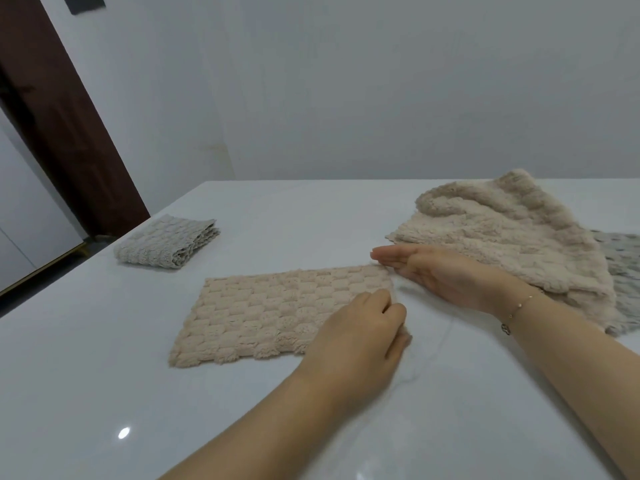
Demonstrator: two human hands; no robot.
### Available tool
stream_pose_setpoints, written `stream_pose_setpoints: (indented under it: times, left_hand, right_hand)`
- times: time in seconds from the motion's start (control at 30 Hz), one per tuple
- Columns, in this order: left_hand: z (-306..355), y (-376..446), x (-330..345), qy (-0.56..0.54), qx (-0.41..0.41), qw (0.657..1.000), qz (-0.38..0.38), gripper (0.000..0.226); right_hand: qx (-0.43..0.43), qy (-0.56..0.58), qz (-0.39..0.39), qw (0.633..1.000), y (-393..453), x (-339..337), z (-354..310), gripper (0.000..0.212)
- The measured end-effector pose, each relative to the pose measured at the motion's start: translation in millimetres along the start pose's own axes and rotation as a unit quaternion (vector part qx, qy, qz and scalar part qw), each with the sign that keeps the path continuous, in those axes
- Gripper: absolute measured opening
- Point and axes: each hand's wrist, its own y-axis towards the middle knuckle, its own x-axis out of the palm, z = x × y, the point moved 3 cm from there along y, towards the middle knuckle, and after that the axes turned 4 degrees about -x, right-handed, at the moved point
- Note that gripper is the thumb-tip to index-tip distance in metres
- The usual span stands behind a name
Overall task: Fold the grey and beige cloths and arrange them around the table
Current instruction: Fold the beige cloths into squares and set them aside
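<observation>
The half-folded beige cloth (277, 313) lies flat at mid-frame on the white table (104, 393), its long axis running left to right, and both hands sit at its right short edge. The left hand (360, 337) has its fingers curled, pinching the near right corner; the right hand (440, 275) lies straight-fingered, touching the far right corner. The next fold likely carries this edge leftward. A folded grey cloth (166, 244) sits upper left; unfolded cloths (502, 244) are piled right.
</observation>
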Motion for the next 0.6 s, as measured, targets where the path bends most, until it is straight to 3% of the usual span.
stream_pose_setpoints:
  times: [0.13,0.4,0.47,0.6]
  left_hand:
    - [-1.5,-1.2,3.4,-0.023,-0.020,0.998,0.048,0.016]
    - [-8.7,-23.8,-30.0,-0.259,-0.153,0.947,0.110,0.009]
    - [-11.6,-32.6,-38.4,-0.340,-0.183,0.914,0.121,0.010]
    - [-17.5,-47.1,-54.8,-0.488,-0.265,0.815,0.162,0.011]
  right_hand:
    - [-0.017,0.013,-0.002,1.000,-0.6,-6.9,6.8,0.068]
    - [-0.019,-0.041,-0.109,0.993,-4.8,-1.6,2.2,0.059]
    - [-0.020,-0.058,-0.131,0.989,-7.1,-0.1,0.0,0.050]
    - [-0.036,0.001,-0.155,0.987,-10.5,5.1,-0.4,0.042]
